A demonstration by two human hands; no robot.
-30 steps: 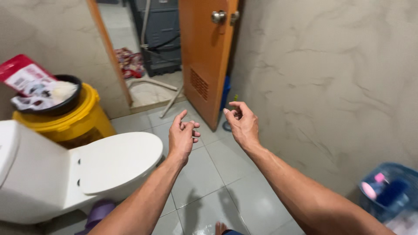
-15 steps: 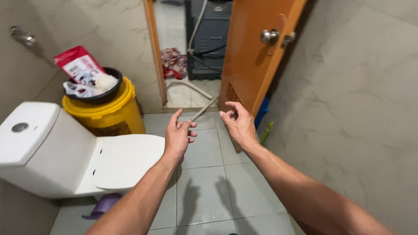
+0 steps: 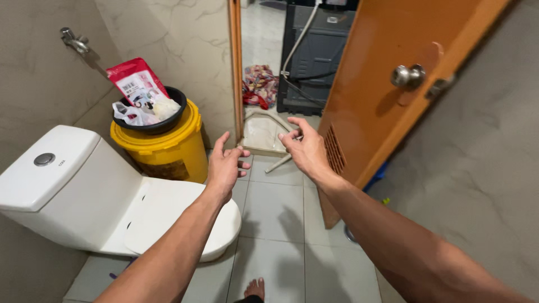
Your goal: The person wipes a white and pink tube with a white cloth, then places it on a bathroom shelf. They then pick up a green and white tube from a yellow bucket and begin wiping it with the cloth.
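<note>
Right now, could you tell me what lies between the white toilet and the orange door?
In the head view, the left hand and right hand hang, fingers curled and empty, above bare grey floor tiles between the toilet and the door.

The floor [image 3: 275, 207] is laid with large pale grey glazed tiles and thin dark grout lines. At about nine o'clock a white ceramic toilet [image 3: 84, 196] with its lid shut stands on it, against the wall. Just beyond, toward eleven o'clock, sits a round yellow plastic bucket [image 3: 163, 151]. A pale, thin pipe [image 3: 279, 164] lies slanted at twelve o'clock, across the doorway threshold. At six o'clock a bare foot [image 3: 255, 289] rests on the tiles. Under the toilet, near seven o'clock, a small purple object [image 3: 119, 274] peeks out.
</note>
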